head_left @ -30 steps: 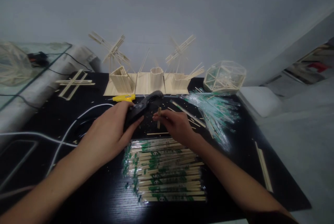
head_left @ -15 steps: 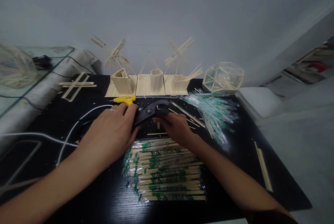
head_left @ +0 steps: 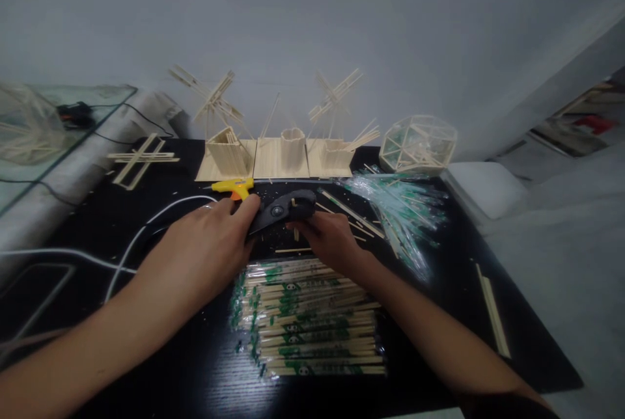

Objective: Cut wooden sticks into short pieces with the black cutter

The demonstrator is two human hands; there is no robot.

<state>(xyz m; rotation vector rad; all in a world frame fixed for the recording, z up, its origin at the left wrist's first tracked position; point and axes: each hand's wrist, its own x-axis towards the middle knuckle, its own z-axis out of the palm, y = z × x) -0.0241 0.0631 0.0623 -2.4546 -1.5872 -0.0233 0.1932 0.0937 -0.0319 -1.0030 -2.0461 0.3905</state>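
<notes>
My left hand (head_left: 208,240) is wrapped round the handles of black cutting shears (head_left: 277,211), whose curved jaws point right. A thin wooden stick (head_left: 294,202) stands in the jaws, and its lower part shows beneath them. My right hand (head_left: 332,237) is closed at the jaws, its fingertips pinching the stick; the shears partly hide them. Just beyond my left hand lies a yellow glue gun (head_left: 234,186). Below both hands, several rows of wrapped chopsticks (head_left: 317,321) with green print lie on the black table (head_left: 430,354).
Three wooden bases (head_left: 266,162) with stick-built cups and crossed blades stand along the wall. A faceted stick frame (head_left: 417,146) and a heap of torn wrappers (head_left: 400,204) are at right. A stick cross (head_left: 144,162) and a white cable (head_left: 122,263) lie left. Loose sticks (head_left: 492,308) lie far right.
The shears' handles have been squeezed closer and the jaws have closed further round the stick. My left thumb has shifted slightly; my right hand stays nearly in place.
</notes>
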